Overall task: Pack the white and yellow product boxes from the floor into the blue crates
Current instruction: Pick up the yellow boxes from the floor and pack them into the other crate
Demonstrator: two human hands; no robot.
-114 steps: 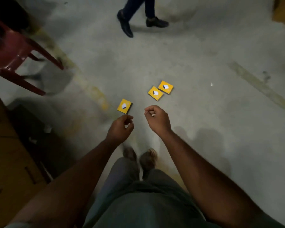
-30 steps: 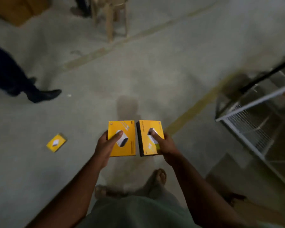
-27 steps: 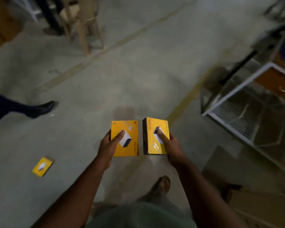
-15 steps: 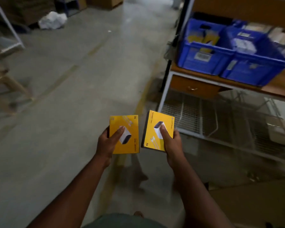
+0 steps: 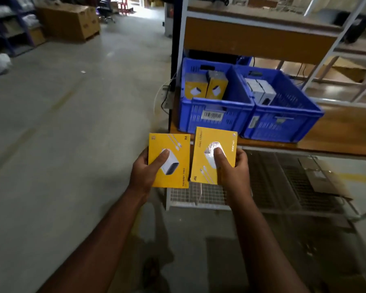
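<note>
My left hand [image 5: 145, 173] grips a yellow product box [image 5: 174, 144], thumb on its face. My right hand [image 5: 230, 168] grips a second yellow box [image 5: 207, 136], held side by side with the first. Both boxes hover just in front of and below two blue crates on a wooden shelf. The left blue crate [image 5: 211, 117] holds two upright yellow boxes [image 5: 205, 87]. The right blue crate [image 5: 283, 121] holds white boxes [image 5: 260, 89].
A metal rack [image 5: 182, 28] with wooden shelves [image 5: 336, 136] carries the crates; a wire mesh shelf [image 5: 273, 187] lies below. Cardboard cartons [image 5: 72, 22] stand at the far left. Open concrete floor [image 5: 61, 123] spreads to my left.
I picked two yellow boxes off the floor, turned right and walked to the rack. The blue crates came into view and are now close in front of the boxes.
</note>
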